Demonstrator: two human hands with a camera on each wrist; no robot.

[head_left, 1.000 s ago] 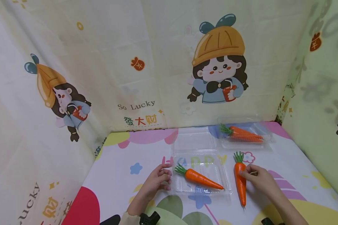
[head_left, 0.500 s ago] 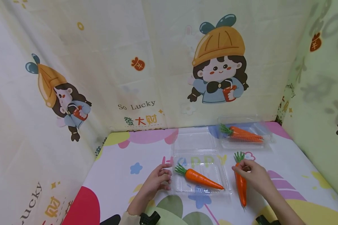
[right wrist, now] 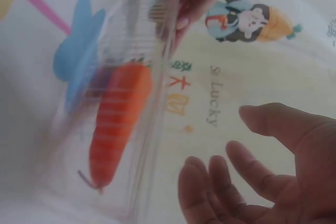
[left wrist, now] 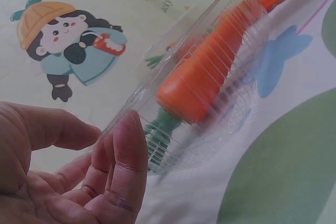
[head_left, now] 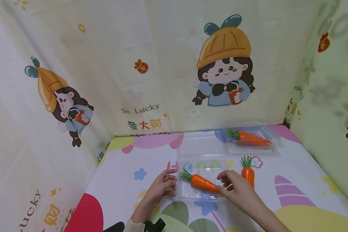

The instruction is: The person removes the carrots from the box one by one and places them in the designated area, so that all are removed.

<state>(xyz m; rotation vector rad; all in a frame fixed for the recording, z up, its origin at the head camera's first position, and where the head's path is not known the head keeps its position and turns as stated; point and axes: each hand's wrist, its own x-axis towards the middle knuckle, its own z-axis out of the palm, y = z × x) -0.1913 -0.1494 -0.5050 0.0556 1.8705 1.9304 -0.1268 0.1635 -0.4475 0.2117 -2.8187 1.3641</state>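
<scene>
One carrot [head_left: 202,182] lies in the clear plastic clamshell [head_left: 188,193] just right of the left grip [head_left: 162,187], which pinches the clamshell's edge; right grip [head_left: 238,187] half-spread, holding nothing. Carrot probably light, stiff, slick: take mid-body.

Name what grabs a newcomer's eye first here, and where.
Likely the larger cartoon girl on the backdrop, right of centre in the head view. Then the orange carrot in the open clear container, below her, between the left hand and right hand. Another carrot lies just right of the container.
</scene>
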